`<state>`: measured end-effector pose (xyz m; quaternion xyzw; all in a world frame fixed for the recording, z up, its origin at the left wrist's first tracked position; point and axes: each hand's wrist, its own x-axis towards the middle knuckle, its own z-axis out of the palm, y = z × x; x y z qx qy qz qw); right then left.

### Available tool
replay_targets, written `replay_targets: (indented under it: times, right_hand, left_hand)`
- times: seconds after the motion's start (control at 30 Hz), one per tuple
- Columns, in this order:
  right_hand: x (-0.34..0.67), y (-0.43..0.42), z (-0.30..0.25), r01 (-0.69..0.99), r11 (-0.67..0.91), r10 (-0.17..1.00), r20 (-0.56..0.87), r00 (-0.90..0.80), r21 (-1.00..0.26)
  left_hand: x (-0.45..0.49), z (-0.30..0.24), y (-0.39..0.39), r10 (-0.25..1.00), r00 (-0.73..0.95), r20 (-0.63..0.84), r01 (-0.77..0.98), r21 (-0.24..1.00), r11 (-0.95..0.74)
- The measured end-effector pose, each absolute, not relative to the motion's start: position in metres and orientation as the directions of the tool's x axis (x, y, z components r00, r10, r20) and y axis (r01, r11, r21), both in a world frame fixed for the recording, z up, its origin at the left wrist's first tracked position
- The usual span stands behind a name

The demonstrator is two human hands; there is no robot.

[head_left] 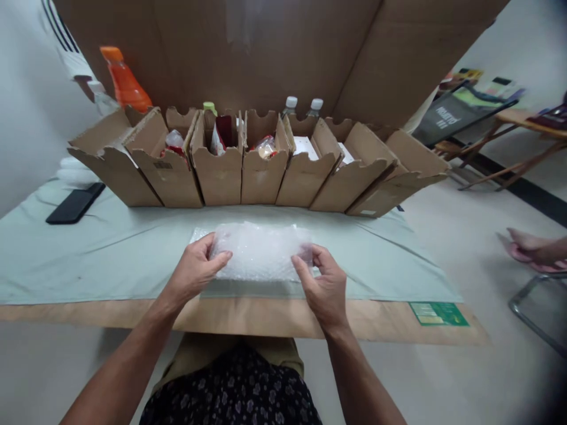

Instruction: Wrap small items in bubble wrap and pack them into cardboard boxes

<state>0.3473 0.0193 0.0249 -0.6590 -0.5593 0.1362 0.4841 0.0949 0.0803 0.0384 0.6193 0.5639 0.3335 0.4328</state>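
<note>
A bundle wrapped in clear bubble wrap (259,251) lies on the pale green cloth (110,254) near the table's front edge. My left hand (195,271) grips its left end, thumb on top and fingers curled round. My right hand (323,283) holds its right end the same way. What is inside the wrap is too blurred to name. Both forearms reach in from the bottom of the view.
A row of open cardboard boxes (261,171) stands behind the bundle, some holding packets. An orange bottle (124,79) and capped water bottles (302,106) stand further back. A black phone (75,202) lies at the left. Another person's foot (531,248) shows at the right.
</note>
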Motion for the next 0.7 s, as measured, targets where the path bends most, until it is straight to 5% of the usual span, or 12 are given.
replay_targets:
  times: [0.13, 0.27, 0.37, 0.47, 0.6, 0.7]
  right_hand:
    - [0.354, 0.033, 0.001, 0.917, 0.007, 0.906, 0.391, 0.163, -0.399]
    - [0.369, 0.041, -0.007, 0.975, 0.02, 0.895, 0.438, 0.081, -0.222]
    - [0.376, 0.061, 0.023, 0.986, 0.094, 0.859, 0.511, -0.01, -0.139]
    - [0.363, 0.101, 0.084, 0.961, 0.275, 0.792, 0.574, -0.208, -0.031]
    - [0.295, 0.187, 0.173, 0.806, 0.582, 0.658, 0.518, -0.546, 0.111]
    - [0.22, 0.27, 0.208, 0.723, 0.662, 0.626, 0.384, -0.679, 0.198]
  left_hand:
    - [0.104, 0.026, 0.097, 0.977, 0.068, 0.2, 0.851, 0.5, -0.161]
    - [0.115, 0.022, 0.09, 0.879, 0.304, 0.367, 0.848, 0.317, -0.425]
    - [0.122, 0.02, 0.088, 0.792, 0.581, 0.19, 0.722, 0.328, -0.609]
    - [0.128, 0.011, 0.089, 0.726, 0.687, -0.016, 0.671, 0.397, -0.626]
    - [0.132, -0.003, 0.089, 0.73, 0.683, -0.017, 0.657, 0.452, -0.603]
    - [0.13, 0.0, 0.09, 0.735, 0.678, -0.028, 0.645, 0.502, -0.576]
